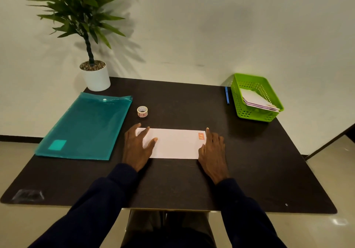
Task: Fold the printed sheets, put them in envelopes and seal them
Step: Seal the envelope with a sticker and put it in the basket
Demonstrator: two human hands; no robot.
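Your L hand (pixel 137 148) & R hand (pixel 212 151) lie flat, gripping nothing, pinning the stamped envelope (pixel 175 144) at its 9 & 3 o'clock ends, prob. so it can't slide. Tape roll (pixel 142 111) waits at 11.

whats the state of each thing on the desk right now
envelope, lying flat, orange stamp showing
left hand, open, fingers spread on envelope's left end
right hand, open, resting at its right end
teal folder, closed, lying flat
tape roll, untouched
green basket, holding stacked envelopes
pen, lying beside basket

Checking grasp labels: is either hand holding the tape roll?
No, the tape roll stands untouched; left hand and right hand rest at the envelope's ends.
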